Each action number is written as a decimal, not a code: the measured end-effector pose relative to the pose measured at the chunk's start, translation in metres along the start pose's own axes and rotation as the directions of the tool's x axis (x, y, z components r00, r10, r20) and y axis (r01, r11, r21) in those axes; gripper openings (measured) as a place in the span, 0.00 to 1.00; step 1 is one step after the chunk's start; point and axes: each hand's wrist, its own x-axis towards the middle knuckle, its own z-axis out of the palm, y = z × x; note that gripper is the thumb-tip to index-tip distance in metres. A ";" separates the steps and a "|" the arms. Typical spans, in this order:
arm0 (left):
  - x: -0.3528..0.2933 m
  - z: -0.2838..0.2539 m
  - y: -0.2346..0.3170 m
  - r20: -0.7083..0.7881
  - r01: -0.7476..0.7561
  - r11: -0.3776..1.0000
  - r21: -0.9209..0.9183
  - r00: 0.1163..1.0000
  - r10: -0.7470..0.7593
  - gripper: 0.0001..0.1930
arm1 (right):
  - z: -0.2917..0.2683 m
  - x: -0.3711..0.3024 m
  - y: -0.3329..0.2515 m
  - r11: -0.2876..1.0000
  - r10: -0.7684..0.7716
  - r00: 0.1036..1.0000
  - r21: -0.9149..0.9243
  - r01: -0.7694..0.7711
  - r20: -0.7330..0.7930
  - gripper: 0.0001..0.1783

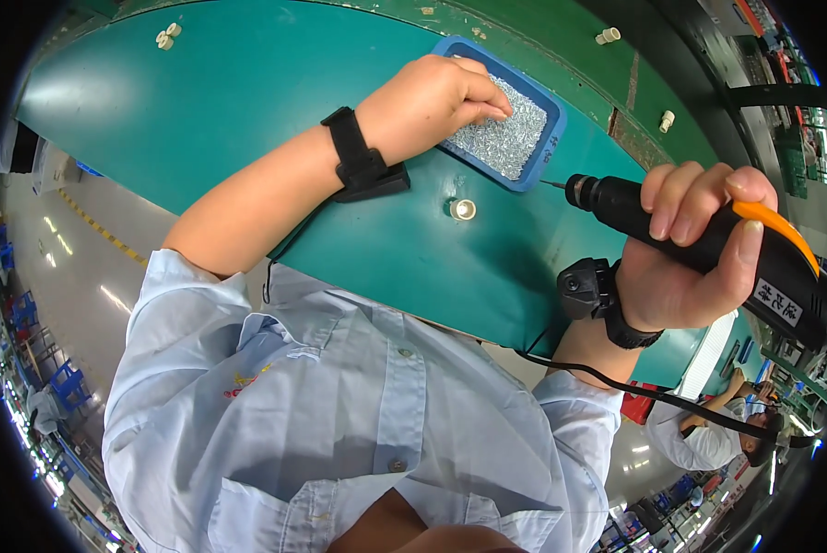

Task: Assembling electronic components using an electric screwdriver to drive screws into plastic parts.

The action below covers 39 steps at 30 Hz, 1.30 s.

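My left hand [432, 103] reaches over a blue tray [553, 152] filled with small silvery screws [510, 138]. Its thumb and fingertips are pinched together at the screws; what lies between them is too small to make out. My right hand [694, 244] is wrapped round a black electric screwdriver [630, 205] with an orange lever. The tool's thin bit points left, close to the tray's near right corner. A small cream-coloured cylindrical fitting [462, 209] stands on the green mat between the tray and me, touched by neither hand.
Similar cream fittings [167, 37] lie at the far left of the green work surface [247, 83], with others [608, 36] on the ledge behind the tray. A black cable [634, 387] runs past my right forearm. Another person [708, 433] sits at the lower right.
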 end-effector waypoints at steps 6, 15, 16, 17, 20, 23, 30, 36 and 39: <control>-0.024 0.002 0.043 0.047 0.116 0.952 -0.283 0.993 -0.108 0.06 | 0.013 -0.004 -0.015 0.991 0.029 0.999 0.128 -0.026 -0.017 0.21; -0.045 0.002 0.052 0.086 0.152 0.914 -0.377 0.988 -0.128 0.05 | 0.022 -0.015 -0.018 0.983 0.025 0.986 0.177 -0.054 0.165 0.21; -0.046 0.002 0.052 0.081 0.152 0.914 -0.377 0.988 -0.130 0.05 | 0.023 -0.016 -0.017 0.982 0.030 0.987 0.177 -0.058 0.157 0.20; -0.047 0.003 0.052 0.073 0.149 0.914 -0.379 0.989 -0.130 0.05 | 0.024 -0.016 -0.017 0.982 0.031 0.986 0.179 -0.060 0.162 0.20; -0.048 0.004 0.052 0.054 0.144 0.913 -0.383 0.990 -0.133 0.05 | 0.023 -0.018 -0.019 0.982 0.028 0.982 0.180 -0.062 0.189 0.20; -0.049 0.005 0.051 0.031 0.081 0.937 -0.339 0.997 -0.075 0.05 | 0.024 -0.018 -0.017 0.985 0.030 0.979 0.159 -0.063 0.201 0.20; -0.051 0.007 0.051 0.078 0.147 0.916 -0.374 0.989 -0.127 0.07 | 0.028 -0.014 -0.015 0.985 0.065 0.976 0.144 -0.096 0.208 0.21; -0.050 0.007 0.052 0.146 0.158 0.912 -0.378 0.983 -0.110 0.09 | 0.032 -0.017 -0.015 0.987 0.058 0.968 0.130 -0.091 0.244 0.21; -0.051 0.010 0.052 0.051 0.019 0.961 -0.277 0.999 -0.005 0.10 | 0.034 -0.021 -0.011 0.993 0.053 0.969 0.085 -0.076 0.243 0.21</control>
